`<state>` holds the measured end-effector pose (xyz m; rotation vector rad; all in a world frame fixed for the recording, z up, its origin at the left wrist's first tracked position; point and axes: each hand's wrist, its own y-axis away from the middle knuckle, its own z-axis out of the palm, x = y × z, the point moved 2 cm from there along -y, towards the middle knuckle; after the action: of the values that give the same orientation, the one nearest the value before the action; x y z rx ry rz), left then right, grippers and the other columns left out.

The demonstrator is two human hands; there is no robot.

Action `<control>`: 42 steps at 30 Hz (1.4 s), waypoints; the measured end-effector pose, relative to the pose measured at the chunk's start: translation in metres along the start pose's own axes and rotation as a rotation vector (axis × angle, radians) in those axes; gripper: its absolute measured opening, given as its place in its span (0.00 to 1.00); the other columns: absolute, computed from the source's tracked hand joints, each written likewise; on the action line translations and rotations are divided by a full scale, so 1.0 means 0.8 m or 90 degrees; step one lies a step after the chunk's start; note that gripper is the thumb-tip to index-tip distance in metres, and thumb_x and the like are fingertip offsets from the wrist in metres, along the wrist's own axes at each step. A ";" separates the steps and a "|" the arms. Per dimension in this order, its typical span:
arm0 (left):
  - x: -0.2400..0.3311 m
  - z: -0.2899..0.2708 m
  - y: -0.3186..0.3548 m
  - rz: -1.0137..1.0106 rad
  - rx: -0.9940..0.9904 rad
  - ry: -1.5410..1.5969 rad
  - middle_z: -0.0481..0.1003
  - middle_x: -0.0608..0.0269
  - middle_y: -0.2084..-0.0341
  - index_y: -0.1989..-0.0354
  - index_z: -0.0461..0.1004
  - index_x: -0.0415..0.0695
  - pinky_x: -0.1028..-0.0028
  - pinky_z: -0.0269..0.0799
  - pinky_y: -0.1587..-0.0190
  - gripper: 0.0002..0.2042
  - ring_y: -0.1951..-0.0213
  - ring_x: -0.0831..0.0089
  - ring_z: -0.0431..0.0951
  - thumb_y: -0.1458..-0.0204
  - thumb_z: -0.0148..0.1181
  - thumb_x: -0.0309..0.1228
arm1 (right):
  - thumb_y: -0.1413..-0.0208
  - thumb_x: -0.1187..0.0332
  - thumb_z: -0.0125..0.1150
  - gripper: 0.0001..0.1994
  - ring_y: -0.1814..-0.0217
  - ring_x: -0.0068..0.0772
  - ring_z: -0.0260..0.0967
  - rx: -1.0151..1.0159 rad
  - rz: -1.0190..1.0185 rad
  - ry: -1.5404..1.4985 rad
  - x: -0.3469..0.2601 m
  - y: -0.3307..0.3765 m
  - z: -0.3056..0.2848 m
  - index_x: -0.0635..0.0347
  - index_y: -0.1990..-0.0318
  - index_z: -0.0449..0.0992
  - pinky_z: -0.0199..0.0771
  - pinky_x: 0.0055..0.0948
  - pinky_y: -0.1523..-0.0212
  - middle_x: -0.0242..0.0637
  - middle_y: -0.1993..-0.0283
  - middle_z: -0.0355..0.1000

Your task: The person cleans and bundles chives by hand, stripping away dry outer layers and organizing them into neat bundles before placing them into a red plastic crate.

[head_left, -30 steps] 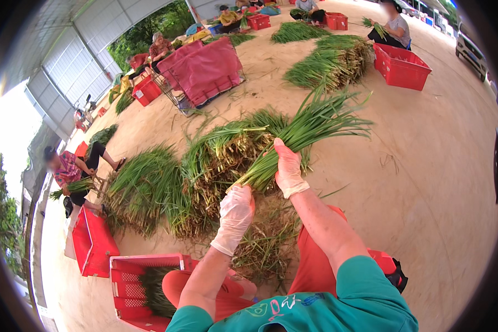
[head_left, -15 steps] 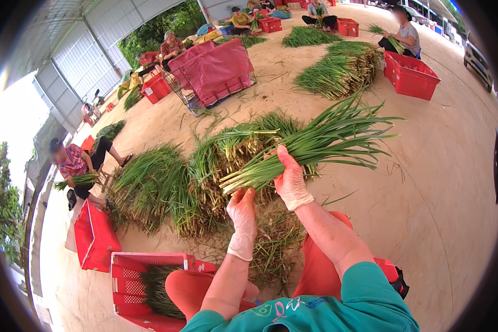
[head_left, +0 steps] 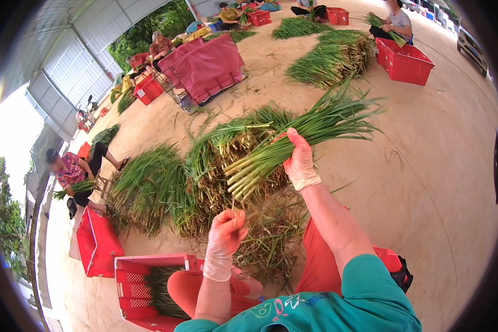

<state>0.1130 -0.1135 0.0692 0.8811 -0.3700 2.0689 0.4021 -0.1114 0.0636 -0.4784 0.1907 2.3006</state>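
My gloved right hand (head_left: 300, 160) is closed round a bunch of garlic chives (head_left: 263, 161) in front of me. The pale stem ends point down to the left and the green leaves fan out to the upper right. Below the stem ends, apart from the bunch, is my gloved left hand (head_left: 227, 229), its fingers pinched together. A thin pale strand seems to rise from the fingertips; what else they hold is hidden. Beyond my hands lies a heap of chives (head_left: 205, 166), roots toward me, with a second heap (head_left: 145, 185) to its left.
Stripped leaves (head_left: 271, 238) litter the floor between my legs. A red crate (head_left: 131, 296) with chives inside stands by my left knee, another red crate (head_left: 97, 243) behind it. A cart with a red cover (head_left: 205, 69) stands farther off. Several people sit beside other heaps and crates.
My left hand has come away from the stem ends, down and to the left, fingers pinched. My right hand still grips the bunch, whose stem ends are now more spread.
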 end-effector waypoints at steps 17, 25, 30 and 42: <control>-0.060 0.019 -0.079 0.057 0.156 -0.083 0.75 0.69 0.69 0.51 0.75 0.44 0.74 0.68 0.70 0.11 0.72 0.76 0.70 0.36 0.62 0.35 | 0.37 0.63 0.62 0.09 0.57 0.40 0.75 -0.001 0.167 -0.141 0.051 0.026 0.003 0.59 0.61 0.75 0.80 0.44 0.50 0.40 0.63 0.76; -0.037 0.024 -0.005 -0.002 0.158 -0.150 0.76 0.64 0.74 0.60 0.77 0.37 0.76 0.63 0.78 0.12 0.79 0.79 0.67 0.33 0.57 0.35 | 0.33 0.65 0.54 0.07 0.61 0.43 0.75 0.118 0.213 -0.185 0.032 -0.001 -0.019 0.58 0.60 0.71 0.80 0.46 0.54 0.42 0.65 0.75; 0.013 0.031 0.066 0.069 0.020 -0.024 0.70 0.64 0.79 0.60 0.75 0.37 0.76 0.60 0.80 0.09 0.79 0.76 0.66 0.36 0.59 0.31 | 0.34 0.65 0.55 0.08 0.62 0.44 0.75 0.148 0.204 -0.193 0.026 -0.009 -0.026 0.60 0.59 0.71 0.81 0.47 0.54 0.43 0.64 0.75; 0.019 0.005 -0.040 0.136 0.136 -0.260 0.82 0.61 0.59 0.46 0.76 0.36 0.79 0.76 0.65 0.13 0.64 0.79 0.80 0.39 0.61 0.21 | 0.37 0.63 0.57 0.10 0.62 0.46 0.77 0.134 0.315 -0.074 0.036 0.011 -0.011 0.62 0.58 0.72 0.81 0.51 0.54 0.45 0.64 0.77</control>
<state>0.1343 -0.0870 0.0812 1.4558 -0.4822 2.1430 0.3801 -0.1006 0.0438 -0.2020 0.5381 2.7385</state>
